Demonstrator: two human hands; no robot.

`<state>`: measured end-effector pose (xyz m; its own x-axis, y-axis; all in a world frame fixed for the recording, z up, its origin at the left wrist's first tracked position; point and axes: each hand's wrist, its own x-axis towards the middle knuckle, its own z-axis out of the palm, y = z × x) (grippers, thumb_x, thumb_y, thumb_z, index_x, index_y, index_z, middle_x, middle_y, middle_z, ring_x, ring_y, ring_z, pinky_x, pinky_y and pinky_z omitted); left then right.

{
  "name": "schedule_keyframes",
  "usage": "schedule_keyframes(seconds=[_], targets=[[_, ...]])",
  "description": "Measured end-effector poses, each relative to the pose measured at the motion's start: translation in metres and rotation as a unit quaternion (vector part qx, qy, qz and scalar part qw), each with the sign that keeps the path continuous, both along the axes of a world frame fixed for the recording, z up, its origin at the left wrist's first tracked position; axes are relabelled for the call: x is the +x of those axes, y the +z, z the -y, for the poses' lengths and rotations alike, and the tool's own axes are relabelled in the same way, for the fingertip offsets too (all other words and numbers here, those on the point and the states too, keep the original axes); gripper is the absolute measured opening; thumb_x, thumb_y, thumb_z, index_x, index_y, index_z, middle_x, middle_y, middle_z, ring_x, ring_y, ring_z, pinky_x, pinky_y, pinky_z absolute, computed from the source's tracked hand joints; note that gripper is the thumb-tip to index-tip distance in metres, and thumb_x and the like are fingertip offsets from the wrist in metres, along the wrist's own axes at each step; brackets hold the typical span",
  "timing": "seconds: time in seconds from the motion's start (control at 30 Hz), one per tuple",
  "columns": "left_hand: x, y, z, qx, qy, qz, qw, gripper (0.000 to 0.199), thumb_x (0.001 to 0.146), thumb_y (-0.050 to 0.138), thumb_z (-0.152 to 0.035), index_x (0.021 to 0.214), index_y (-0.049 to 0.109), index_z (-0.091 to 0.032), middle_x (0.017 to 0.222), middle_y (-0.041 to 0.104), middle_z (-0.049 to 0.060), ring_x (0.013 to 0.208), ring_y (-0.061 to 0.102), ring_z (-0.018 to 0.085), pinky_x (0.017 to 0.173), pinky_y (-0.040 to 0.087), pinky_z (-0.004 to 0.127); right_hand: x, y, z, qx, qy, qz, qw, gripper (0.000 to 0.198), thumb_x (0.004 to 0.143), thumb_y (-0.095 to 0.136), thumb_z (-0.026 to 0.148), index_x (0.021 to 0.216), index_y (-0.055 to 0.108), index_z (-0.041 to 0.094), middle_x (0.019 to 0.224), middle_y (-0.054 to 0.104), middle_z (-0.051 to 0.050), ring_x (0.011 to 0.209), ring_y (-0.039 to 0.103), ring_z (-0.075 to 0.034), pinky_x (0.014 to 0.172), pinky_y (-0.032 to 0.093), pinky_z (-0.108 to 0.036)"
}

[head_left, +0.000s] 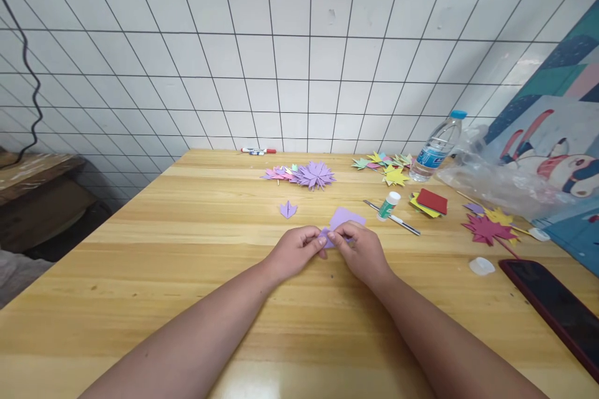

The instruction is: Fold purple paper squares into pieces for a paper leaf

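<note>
While one folded piece [288, 209] lies seemingly finished, left hand [296, 250] and right hand [362, 252], fingers pinched together, hold purple paper [329, 244], apparently part-folded, near one flat sheet [347, 217].

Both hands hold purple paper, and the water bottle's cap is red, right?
No: the head view shows the cap on the water bottle is blue, not red. The left hand and right hand do hold purple paper.

Wooden table [140, 274], folded purple paper [288, 210], water bottle [431, 153], stacked coloured squares [431, 201], translucent cap [482, 266], dark-screened phone [555, 305]
</note>
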<state>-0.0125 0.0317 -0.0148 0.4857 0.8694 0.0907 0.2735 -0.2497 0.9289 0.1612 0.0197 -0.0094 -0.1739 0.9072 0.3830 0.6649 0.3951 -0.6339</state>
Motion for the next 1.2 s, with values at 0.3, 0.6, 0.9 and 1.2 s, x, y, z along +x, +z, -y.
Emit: schedule_keyframes(seconds=[0.3, 0.6, 0.9, 1.2], targets=[[-0.001, 0.0003, 0.0007, 0.013, 0.002, -0.027, 1.0, 0.035, 0.086, 0.042, -0.041, 0.067, 0.058, -0.016, 0.064, 0.062, 0.002, 0.058, 0.05, 0.012, 0.058, 0.037, 0.022, -0.0003, 0.0001, 0.0002, -0.003, -0.001, 0.015, 1.0, 0.026, 0.084, 0.05, 0.036, 0.065, 0.059, 0.02, 0.065, 0.059, 0.0, 0.063, 0.053, -0.013, 0.062, 0.038, -0.024], [-0.0025, -0.001, 0.0003, 0.007, -0.005, -0.028, 1.0, 0.043, 0.086, 0.039, -0.046, 0.061, 0.055, -0.016, 0.058, 0.057, 0.0, 0.055, 0.048, 0.012, 0.057, 0.036, 0.022, -0.0009, 0.0003, 0.0018, -0.009, 0.003, 0.02, 1.0, 0.031, 0.086, 0.046, 0.037, 0.061, 0.056, 0.02, 0.062, 0.058, 0.0, 0.061, 0.053, -0.013, 0.061, 0.038, -0.024], [-0.001, -0.002, 0.0005, 0.024, 0.01, -0.042, 0.999, 0.046, 0.087, 0.036, -0.048, 0.06, 0.056, -0.016, 0.058, 0.058, 0.001, 0.055, 0.05, 0.012, 0.057, 0.036, 0.022, -0.002, 0.0022, 0.0025, -0.001, -0.002, 0.041, 0.999, 0.035, 0.086, 0.045, 0.036, 0.057, 0.053, 0.02, 0.058, 0.056, 0.001, 0.057, 0.051, -0.013, 0.058, 0.037, -0.023], [-0.0012, -0.002, 0.0019, 0.03, 0.006, -0.069, 0.997, 0.037, 0.084, 0.044, -0.044, 0.063, 0.057, -0.016, 0.059, 0.059, 0.0, 0.054, 0.048, 0.011, 0.054, 0.035, 0.022, -0.0007, 0.0017, 0.0008, 0.0, -0.003, 0.05, 0.999, 0.033, 0.086, 0.046, 0.035, 0.058, 0.054, 0.02, 0.059, 0.056, 0.001, 0.057, 0.051, -0.013, 0.057, 0.035, -0.024]])
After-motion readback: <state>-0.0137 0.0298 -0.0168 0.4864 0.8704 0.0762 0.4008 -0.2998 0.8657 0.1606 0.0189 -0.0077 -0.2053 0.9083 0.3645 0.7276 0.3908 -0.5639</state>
